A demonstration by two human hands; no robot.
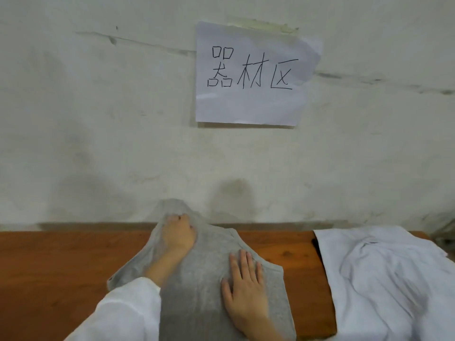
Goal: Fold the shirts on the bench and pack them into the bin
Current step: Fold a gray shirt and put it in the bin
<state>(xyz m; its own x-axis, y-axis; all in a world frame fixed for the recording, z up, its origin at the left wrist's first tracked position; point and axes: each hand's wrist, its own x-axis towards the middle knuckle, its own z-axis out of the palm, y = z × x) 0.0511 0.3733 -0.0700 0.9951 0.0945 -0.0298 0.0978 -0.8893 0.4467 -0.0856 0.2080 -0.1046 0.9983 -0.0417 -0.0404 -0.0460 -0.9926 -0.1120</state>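
Left hand (178, 232) clutches far end of grey shirt (197, 279), raised off bench (61, 267). Right hand (243, 289) flat, fingers straight, pressing its middle. White shirt (381, 279) lies right of grey shirt.

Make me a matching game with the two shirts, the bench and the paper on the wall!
1 grey shirt
2 white shirt
3 paper sign
4 bench

A stuck on the wall
B gripped by the left hand, pressed by the right hand
C brown wood
D rumpled, untouched, on the right

Pairs: 1-B, 2-D, 3-A, 4-C
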